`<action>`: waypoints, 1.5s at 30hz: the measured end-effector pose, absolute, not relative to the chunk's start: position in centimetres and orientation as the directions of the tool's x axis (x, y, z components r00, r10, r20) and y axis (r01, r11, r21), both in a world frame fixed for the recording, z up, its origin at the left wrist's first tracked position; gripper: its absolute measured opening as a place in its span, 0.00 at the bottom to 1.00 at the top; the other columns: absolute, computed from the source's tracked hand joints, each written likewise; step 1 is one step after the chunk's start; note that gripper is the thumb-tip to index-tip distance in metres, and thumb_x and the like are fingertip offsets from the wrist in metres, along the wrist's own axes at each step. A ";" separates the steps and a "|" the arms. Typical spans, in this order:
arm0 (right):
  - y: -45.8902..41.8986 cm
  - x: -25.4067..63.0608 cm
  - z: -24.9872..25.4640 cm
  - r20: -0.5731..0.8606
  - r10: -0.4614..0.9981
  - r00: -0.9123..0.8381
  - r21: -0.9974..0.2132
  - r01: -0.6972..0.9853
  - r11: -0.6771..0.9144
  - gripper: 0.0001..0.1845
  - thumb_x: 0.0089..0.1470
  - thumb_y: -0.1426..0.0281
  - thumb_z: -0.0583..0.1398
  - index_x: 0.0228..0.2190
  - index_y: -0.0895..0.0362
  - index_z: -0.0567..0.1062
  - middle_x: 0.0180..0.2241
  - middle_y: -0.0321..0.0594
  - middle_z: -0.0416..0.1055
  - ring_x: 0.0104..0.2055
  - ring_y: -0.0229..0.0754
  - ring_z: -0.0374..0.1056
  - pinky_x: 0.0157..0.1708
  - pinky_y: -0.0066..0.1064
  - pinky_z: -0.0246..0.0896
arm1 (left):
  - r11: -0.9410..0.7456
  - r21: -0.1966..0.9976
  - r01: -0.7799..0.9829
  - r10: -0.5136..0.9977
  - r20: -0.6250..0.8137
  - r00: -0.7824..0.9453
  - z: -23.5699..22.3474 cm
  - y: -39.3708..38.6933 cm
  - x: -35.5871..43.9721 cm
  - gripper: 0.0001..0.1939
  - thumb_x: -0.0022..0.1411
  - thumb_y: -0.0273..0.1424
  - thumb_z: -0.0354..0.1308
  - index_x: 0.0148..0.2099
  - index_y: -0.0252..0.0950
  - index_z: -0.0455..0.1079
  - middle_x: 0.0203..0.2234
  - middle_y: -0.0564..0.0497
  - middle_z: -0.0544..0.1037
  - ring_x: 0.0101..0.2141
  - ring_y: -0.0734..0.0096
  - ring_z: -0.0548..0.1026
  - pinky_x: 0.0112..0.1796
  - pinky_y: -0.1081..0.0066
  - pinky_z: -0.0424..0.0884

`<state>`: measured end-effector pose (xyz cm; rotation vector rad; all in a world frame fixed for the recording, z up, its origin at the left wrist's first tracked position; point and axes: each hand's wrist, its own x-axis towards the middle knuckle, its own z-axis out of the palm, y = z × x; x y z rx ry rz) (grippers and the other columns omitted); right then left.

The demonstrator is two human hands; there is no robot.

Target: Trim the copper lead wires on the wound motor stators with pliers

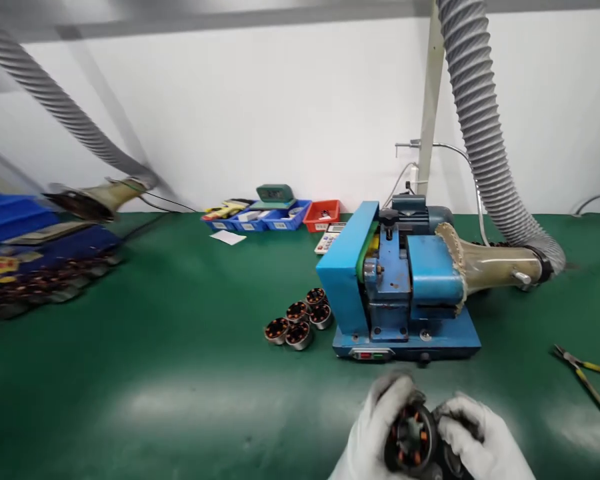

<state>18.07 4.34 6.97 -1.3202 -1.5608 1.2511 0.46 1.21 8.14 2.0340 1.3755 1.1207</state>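
Note:
My left hand (383, 427), in a white glove with darkened fingertips, is closed around a round motor part (414, 437) with orange copper windings inside a dark ring. Close beside it, my gloved right hand (475, 433) has its fingers curled round a dark round part (453, 460). That second part is blurred and partly hidden, and I cannot tell whether the two are joined. Both hands are at the lower edge of the view, in front of a blue belt grinding machine (437, 273). Left of the machine, several similar motor parts (298, 333) stand on the green table.
Yellow-handled pliers (580, 373) lie at the right. Blue bins (285, 219), a red bin (325, 215) and a calculator (329, 240) stand at the back. A ribbed hose (480, 120) runs down to the machine's duct. Many more motor parts (45, 283) line the left side.

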 end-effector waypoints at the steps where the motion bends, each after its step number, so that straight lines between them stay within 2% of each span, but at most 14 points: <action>1: 4.3 17.9 7.3 -0.137 0.965 -0.226 -0.969 0.231 -0.084 0.12 0.49 0.65 0.56 0.19 0.55 0.70 0.16 0.35 0.65 0.18 0.40 0.64 0.19 0.28 0.60 | -0.396 0.731 0.556 0.914 0.372 0.162 8.7 1.1 0.5 0.32 0.47 0.23 0.64 0.54 0.45 0.62 0.51 0.44 0.70 0.50 0.56 0.71 0.48 0.61 0.71; 3: 4.1 17.6 8.1 -0.205 0.955 -0.215 -0.966 0.203 -0.161 0.13 0.50 0.63 0.55 0.19 0.56 0.69 0.15 0.32 0.60 0.15 0.37 0.59 0.16 0.27 0.56 | -0.304 0.807 0.506 0.953 0.260 0.158 9.7 1.1 0.8 0.30 0.46 0.18 0.62 0.51 0.45 0.64 0.45 0.47 0.74 0.45 0.61 0.75 0.45 0.63 0.73; 7: 3.9 17.8 9.2 -0.034 0.991 -0.126 -0.935 0.355 0.013 0.12 0.50 0.64 0.55 0.23 0.57 0.73 0.24 0.41 0.68 0.26 0.42 0.66 0.28 0.32 0.62 | -0.240 0.906 0.350 0.957 0.159 0.244 10.0 1.5 1.8 0.17 0.45 0.16 0.60 0.36 0.42 0.69 0.32 0.54 0.75 0.31 0.71 0.76 0.34 0.73 0.75; 12: 4.5 18.3 7.7 -0.236 0.920 -0.313 -0.903 0.421 -0.088 0.18 0.58 0.63 0.48 0.23 0.58 0.67 0.15 0.34 0.62 0.17 0.37 0.61 0.19 0.28 0.60 | -0.460 0.575 0.677 0.868 0.453 0.205 6.1 1.3 2.7 0.23 0.56 0.16 0.48 0.51 0.41 0.64 0.43 0.42 0.72 0.43 0.62 0.74 0.41 0.62 0.74; 15: 5.1 18.8 6.9 -0.271 0.880 -0.390 -0.871 0.488 -0.052 0.17 0.59 0.67 0.49 0.24 0.60 0.69 0.14 0.32 0.60 0.15 0.36 0.59 0.16 0.26 0.58 | -0.400 0.577 0.712 0.911 0.334 0.241 5.1 1.3 2.7 0.23 0.52 0.17 0.54 0.50 0.39 0.62 0.44 0.43 0.74 0.48 0.56 0.72 0.45 0.56 0.72; 20: 6.4 20.4 8.7 -0.196 0.833 -0.517 -0.765 0.612 0.199 0.12 0.46 0.82 0.56 0.28 0.56 0.76 0.26 0.37 0.65 0.25 0.38 0.62 0.28 0.30 0.57 | -0.274 0.658 0.701 0.951 0.079 0.297 6.4 2.4 2.1 0.25 0.44 0.25 0.67 0.46 0.39 0.65 0.45 0.45 0.75 0.53 0.52 0.68 0.53 0.47 0.63; 23: 7.9 23.8 9.9 -0.187 0.764 -0.617 -0.630 0.672 0.389 0.19 0.42 0.86 0.54 0.30 0.54 0.77 0.26 0.37 0.64 0.22 0.37 0.59 0.27 0.29 0.55 | -0.288 0.670 0.685 0.939 0.058 0.338 6.8 2.9 1.8 0.25 0.43 0.26 0.69 0.44 0.40 0.67 0.43 0.47 0.77 0.52 0.53 0.69 0.55 0.46 0.59; 26: 10.1 29.9 10.0 -0.187 0.746 -0.639 -0.348 0.754 0.558 0.16 0.52 0.79 0.53 0.35 0.52 0.77 0.29 0.39 0.68 0.26 0.39 0.64 0.28 0.30 0.59 | -0.275 0.670 0.690 0.942 0.044 0.333 6.7 2.8 1.8 0.24 0.42 0.27 0.69 0.43 0.40 0.67 0.44 0.47 0.76 0.52 0.53 0.68 0.55 0.47 0.60; 29: 12.0 36.2 9.1 -0.071 0.953 -0.293 -0.153 0.948 0.280 0.11 0.55 0.64 0.57 0.37 0.53 0.76 0.36 0.43 0.72 0.35 0.45 0.70 0.38 0.35 0.62 | -0.287 0.669 0.686 0.943 0.071 0.325 7.1 2.4 2.2 0.30 0.45 0.29 0.68 0.51 0.40 0.62 0.49 0.44 0.73 0.54 0.53 0.67 0.54 0.47 0.60; 31: 12.6 38.7 8.4 0.018 0.997 -0.080 -0.050 0.995 0.081 0.25 0.53 0.55 0.57 0.46 0.60 0.72 0.44 0.56 0.69 0.42 0.55 0.68 0.40 0.42 0.61 | -0.310 0.659 0.686 0.938 0.094 0.334 7.7 2.4 2.8 0.30 0.50 0.30 0.65 0.55 0.40 0.58 0.52 0.42 0.69 0.54 0.53 0.65 0.54 0.48 0.60; 34: 12.4 39.5 7.2 0.072 0.995 0.073 0.043 0.996 -0.076 0.37 0.53 0.49 0.54 0.51 0.68 0.66 0.48 0.71 0.63 0.48 0.68 0.63 0.39 0.51 0.57 | -0.313 0.608 0.730 0.929 0.037 0.368 8.8 2.7 3.7 0.15 0.59 0.27 0.56 0.49 0.40 0.64 0.50 0.44 0.71 0.51 0.55 0.68 0.50 0.50 0.64; 38: 11.5 37.8 6.1 0.092 0.946 0.312 -0.066 0.949 -0.307 0.34 0.53 0.49 0.52 0.48 0.64 0.69 0.42 0.68 0.68 0.42 0.70 0.66 0.36 0.54 0.57 | -0.301 0.566 0.768 0.911 -0.068 0.407 9.2 3.1 4.6 0.12 0.63 0.25 0.45 0.43 0.40 0.68 0.40 0.48 0.74 0.39 0.59 0.71 0.39 0.57 0.69; 42: 9.1 35.7 6.1 0.106 0.899 0.424 -0.194 0.896 -0.400 0.28 0.50 0.58 0.55 0.47 0.63 0.69 0.42 0.59 0.70 0.42 0.60 0.69 0.37 0.46 0.63 | -0.277 0.527 0.803 0.920 -0.096 0.381 8.7 3.1 5.0 0.12 0.63 0.24 0.44 0.40 0.39 0.68 0.33 0.48 0.73 0.35 0.58 0.69 0.35 0.58 0.67; 45: 5.6 32.5 7.4 -0.138 0.949 0.282 -0.491 0.813 -0.313 0.24 0.50 0.59 0.54 0.46 0.58 0.71 0.42 0.48 0.72 0.42 0.50 0.69 0.40 0.37 0.64 | -0.265 0.503 0.823 0.927 -0.103 0.362 8.4 3.0 5.2 0.11 0.63 0.25 0.44 0.38 0.37 0.68 0.33 0.47 0.72 0.34 0.57 0.68 0.35 0.57 0.67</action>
